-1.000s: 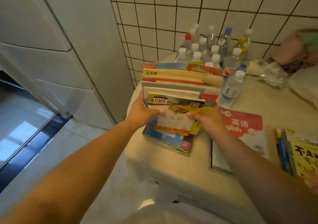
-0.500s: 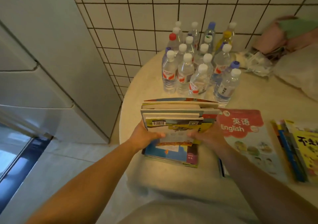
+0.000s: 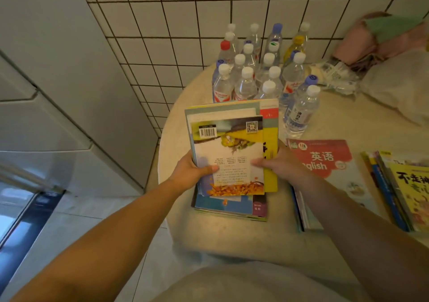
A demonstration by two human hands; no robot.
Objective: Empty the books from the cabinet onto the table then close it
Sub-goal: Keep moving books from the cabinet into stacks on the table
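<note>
Two hands set a pile of books down on the table.

The left hand and right hand squeezed the stack of books from both sides, low on the round table. It could knock the water bottles at twelve o'clock. The English book sat close at three o'clock. The table edge ran near at nine o'clock. Free room lay at six.

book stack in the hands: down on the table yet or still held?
Down but still held. The book stack rests on the round table; left hand and right hand grip its sides, thumbs on the top cover.
</note>
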